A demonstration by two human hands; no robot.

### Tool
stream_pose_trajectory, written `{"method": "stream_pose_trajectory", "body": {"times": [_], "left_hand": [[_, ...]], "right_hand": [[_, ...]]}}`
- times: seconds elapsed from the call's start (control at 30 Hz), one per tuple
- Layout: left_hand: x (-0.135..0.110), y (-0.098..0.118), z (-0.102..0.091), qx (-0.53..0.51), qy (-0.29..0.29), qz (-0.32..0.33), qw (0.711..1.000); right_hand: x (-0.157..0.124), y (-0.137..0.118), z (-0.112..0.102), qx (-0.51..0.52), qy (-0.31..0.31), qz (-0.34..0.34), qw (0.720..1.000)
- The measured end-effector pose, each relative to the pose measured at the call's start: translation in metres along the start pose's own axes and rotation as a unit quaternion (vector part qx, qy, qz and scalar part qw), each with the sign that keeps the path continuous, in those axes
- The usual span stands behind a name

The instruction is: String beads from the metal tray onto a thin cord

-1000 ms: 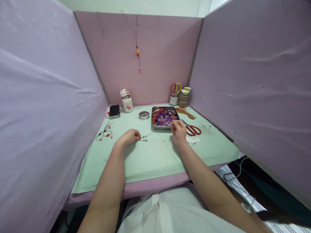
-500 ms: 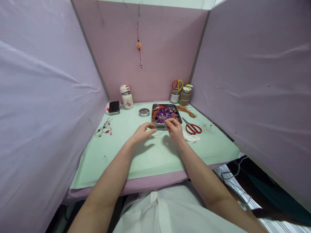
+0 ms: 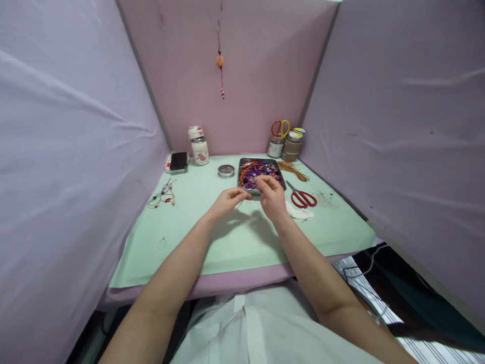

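Smooth pale green cloth (image 3: pixel 242 247) covered the worktop, edged in pink fabric at its near side. Just above it I saw a thin, hair-fine dark cord (image 3: pixel 239 204), slightly slanted, at the underside of the left hand (image 3: pixel 227 200). That hand stretched forward, palm down, thumb and fingertips pressed together; whether they gripped the cord, I couldn't tell. Beside it, a little apart, the right hand (image 3: pixel 273 198) was raised, its other fingers curled, thumb and forefinger pressed tip to tip before a shiny rectangular metal tray (image 3: pixel 282 174). Anything pinched there was too small to make out. Glossy little beads (image 3: pixel 248 177), mostly purple with some orange, heaped the tray.

Crumpled white cloth (image 3: pixel 299 212) lay right of the right hand, with red-handled metal scissors (image 3: pixel 304 199) just behind. Over to the left sat a loose tangle of beaded cords (image 3: pixel 163 198). Farther back were a round, shallow container (image 3: pixel 226 171) and a loose hank of tan strands (image 3: pixel 294 172).
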State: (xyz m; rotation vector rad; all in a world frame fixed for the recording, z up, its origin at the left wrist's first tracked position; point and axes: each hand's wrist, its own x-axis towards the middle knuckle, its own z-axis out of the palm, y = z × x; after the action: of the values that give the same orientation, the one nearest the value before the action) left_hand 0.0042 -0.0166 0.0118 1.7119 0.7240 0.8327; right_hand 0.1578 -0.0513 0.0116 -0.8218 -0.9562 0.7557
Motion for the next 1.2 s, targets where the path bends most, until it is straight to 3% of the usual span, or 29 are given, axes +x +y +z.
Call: {"method": "stream_pose_trajectory", "body": {"times": [0.17, 0.4, 0.63, 0.93, 1.07, 1.2], "left_hand": [[0.001, -0.008, -0.010, -0.019, -0.036, -0.040, 0.998], [0.005, -0.026, -0.002, -0.100, -0.108, -0.091, 0.985], [0.003, -0.025, 0.000, -0.164, -0.107, -0.140, 0.971], [0.002, -0.019, -0.004, -0.220, -0.074, -0.195, 0.953], [0.005, -0.020, -0.006, -0.266, -0.043, -0.224, 0.937], [0.007, -0.024, -0.006, -0.317, 0.001, -0.262, 0.911]], "right_hand": [[0.009, -0.012, 0.004, 0.020, 0.041, 0.013, 0.999], [0.020, -0.020, -0.004, 0.059, 0.072, 0.015, 0.996], [0.034, -0.024, -0.018, 0.124, 0.098, -0.006, 0.987], [0.039, -0.005, -0.042, 0.169, 0.149, 0.037, 0.974], [0.036, 0.004, -0.046, 0.023, 0.190, 0.003, 0.981], [0.016, -0.007, -0.027, -0.218, 0.238, -0.110, 0.940]]}}
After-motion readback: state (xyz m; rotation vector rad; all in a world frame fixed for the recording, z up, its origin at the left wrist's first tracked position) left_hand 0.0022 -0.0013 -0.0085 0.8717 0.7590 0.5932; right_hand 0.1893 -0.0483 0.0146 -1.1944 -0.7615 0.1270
